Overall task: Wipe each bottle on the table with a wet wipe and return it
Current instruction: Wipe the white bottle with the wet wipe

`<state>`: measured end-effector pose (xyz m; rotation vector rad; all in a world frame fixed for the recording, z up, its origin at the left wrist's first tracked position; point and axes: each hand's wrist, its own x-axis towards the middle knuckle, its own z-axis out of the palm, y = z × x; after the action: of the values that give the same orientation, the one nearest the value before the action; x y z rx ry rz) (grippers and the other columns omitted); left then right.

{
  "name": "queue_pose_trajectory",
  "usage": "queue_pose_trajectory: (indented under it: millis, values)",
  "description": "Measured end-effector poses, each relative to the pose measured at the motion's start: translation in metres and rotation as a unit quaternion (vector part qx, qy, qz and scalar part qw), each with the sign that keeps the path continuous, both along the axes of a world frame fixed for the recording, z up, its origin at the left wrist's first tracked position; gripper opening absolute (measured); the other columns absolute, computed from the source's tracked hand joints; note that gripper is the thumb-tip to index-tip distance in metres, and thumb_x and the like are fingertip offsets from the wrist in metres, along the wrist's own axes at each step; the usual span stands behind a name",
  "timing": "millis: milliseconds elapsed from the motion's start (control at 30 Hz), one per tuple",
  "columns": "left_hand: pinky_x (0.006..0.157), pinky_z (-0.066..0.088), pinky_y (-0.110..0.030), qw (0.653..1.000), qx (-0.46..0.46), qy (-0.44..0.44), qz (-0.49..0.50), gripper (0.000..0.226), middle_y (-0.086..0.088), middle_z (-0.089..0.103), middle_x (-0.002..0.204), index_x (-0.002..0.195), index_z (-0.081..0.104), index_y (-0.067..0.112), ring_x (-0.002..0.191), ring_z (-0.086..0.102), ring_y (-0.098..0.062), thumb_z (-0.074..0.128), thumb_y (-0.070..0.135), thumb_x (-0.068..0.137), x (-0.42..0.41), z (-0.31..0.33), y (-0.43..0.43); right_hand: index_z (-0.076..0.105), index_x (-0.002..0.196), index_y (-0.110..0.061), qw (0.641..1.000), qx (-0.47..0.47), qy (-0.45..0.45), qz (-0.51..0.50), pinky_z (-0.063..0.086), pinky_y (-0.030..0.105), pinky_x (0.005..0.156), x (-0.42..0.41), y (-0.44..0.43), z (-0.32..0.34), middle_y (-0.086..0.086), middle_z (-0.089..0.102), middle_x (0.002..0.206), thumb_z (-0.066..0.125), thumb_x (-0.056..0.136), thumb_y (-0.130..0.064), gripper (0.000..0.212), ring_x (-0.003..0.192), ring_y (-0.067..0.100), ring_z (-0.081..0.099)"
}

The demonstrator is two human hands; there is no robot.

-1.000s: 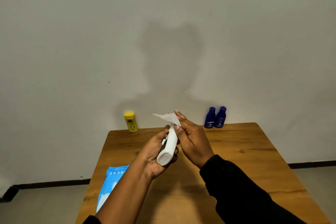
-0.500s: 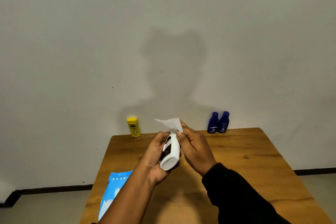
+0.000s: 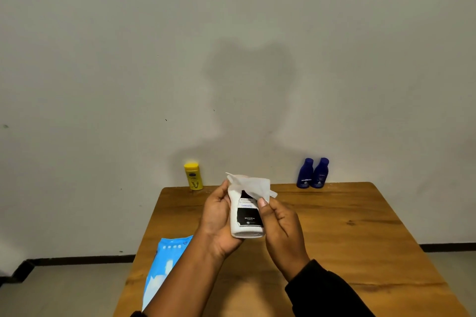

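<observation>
The white bottle (image 3: 244,224) has turned in the left hand (image 3: 219,219), so its black label now faces us at lower centre, above the table (image 3: 347,239); the left fingers wrap its side; the right hand (image 3: 283,229) pinches the wipe (image 3: 253,184) over the bottle's top; a fresh face gets cleaned, I'd say; the yellow bottle (image 3: 193,175) and blue bottles (image 3: 313,174) wait behind.

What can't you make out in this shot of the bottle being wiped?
Head view:
- Cap of the white bottle: covered by the wet wipe.
- Print on its label: too small and blurred.
- Near end of the wipes pack: behind the left forearm.
- Labels of the two blue bottles: too small to read.
- Near edge of the table: cut off by the bottom edge.
</observation>
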<state>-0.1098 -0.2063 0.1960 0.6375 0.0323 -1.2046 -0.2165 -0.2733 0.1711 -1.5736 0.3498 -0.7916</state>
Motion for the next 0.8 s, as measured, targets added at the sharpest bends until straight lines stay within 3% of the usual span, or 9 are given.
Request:
queue_pose_trajectory:
  millis: [133,233,367,500,567,633,733,800]
  values:
    - [0.083,0.054,-0.041,1.0,0.009,-0.022,0.004,0.039,-0.018,0.07,0.095,0.101,0.074,0.004,0.083,0.069,-0.029,0.066,0.038,0.083,-0.003,-0.001,0.0,0.067,0.09,-0.024,1.0,-0.007,-0.004,-0.016,0.05,0.015,0.059,-0.003,0.001,0.0,-0.012,0.069,0.078,0.045,0.093,-0.035,0.025,0.072,0.002,0.064]
    - [0.061,0.059,-0.037,1.0,0.028,-0.005,0.003,0.043,-0.018,0.07,0.09,0.108,0.069,0.003,0.073,0.07,-0.029,0.073,0.033,0.078,-0.006,0.0,-0.001,0.066,0.092,-0.026,1.0,-0.007,-0.002,-0.03,0.05,0.016,0.061,-0.004,0.002,-0.002,-0.014,0.067,0.078,0.044,0.093,-0.039,0.026,0.074,0.004,0.063]
    - [0.071,0.061,-0.038,1.0,0.029,-0.003,-0.007,0.038,-0.019,0.07,0.094,0.103,0.073,-0.001,0.082,0.07,-0.028,0.072,0.031,0.083,-0.008,-0.001,-0.002,0.068,0.092,-0.031,0.999,-0.036,0.007,-0.013,0.05,0.02,0.059,-0.002,-0.002,0.004,-0.006,0.069,0.081,0.045,0.093,-0.045,0.026,0.071,0.006,0.063]
    - [0.084,0.054,-0.038,0.998,0.03,-0.045,-0.023,0.036,-0.017,0.067,0.096,0.107,0.072,0.001,0.089,0.066,-0.026,0.062,0.033,0.092,-0.009,0.002,-0.002,0.066,0.094,-0.026,0.995,-0.096,0.029,0.006,0.045,0.015,0.057,0.003,-0.013,0.011,-0.016,0.065,0.076,0.045,0.095,-0.043,0.027,0.07,0.005,0.061]
    - [0.078,0.049,-0.037,0.996,0.058,-0.067,-0.024,0.038,-0.014,0.064,0.093,0.113,0.068,0.004,0.084,0.06,-0.024,0.056,0.036,0.096,-0.008,0.003,-0.002,0.066,0.098,-0.022,0.992,-0.12,0.039,0.011,0.046,0.016,0.059,0.002,-0.018,0.012,-0.015,0.064,0.079,0.045,0.097,-0.035,0.025,0.072,0.006,0.062]
    - [0.064,0.05,-0.034,0.992,0.089,-0.085,-0.018,0.036,-0.013,0.063,0.087,0.112,0.066,0.006,0.075,0.058,-0.022,0.052,0.035,0.097,-0.006,0.003,-0.003,0.066,0.108,-0.018,0.99,-0.134,0.042,0.021,0.051,0.018,0.065,-0.002,-0.019,0.012,-0.012,0.067,0.091,0.044,0.097,-0.03,0.028,0.082,0.006,0.064]
    - [0.072,0.052,-0.03,0.994,0.091,-0.065,0.016,0.026,-0.009,0.062,0.086,0.095,0.066,0.005,0.073,0.063,-0.018,0.052,0.027,0.093,-0.005,0.006,-0.003,0.064,0.124,-0.008,0.983,-0.175,0.036,0.04,0.054,0.03,0.086,-0.012,-0.011,0.009,0.002,0.069,0.117,0.044,0.099,-0.025,0.036,0.106,0.012,0.064]
    - [0.06,0.057,-0.026,0.991,0.118,-0.062,0.033,0.025,-0.005,0.065,0.081,0.086,0.064,0.01,0.063,0.067,-0.014,0.045,0.019,0.099,0.003,-0.006,-0.004,0.06,0.13,-0.01,0.979,-0.19,0.032,0.059,0.05,0.037,0.1,-0.018,-0.002,0.005,0.002,0.065,0.129,0.044,0.099,-0.029,0.04,0.119,0.014,0.059]
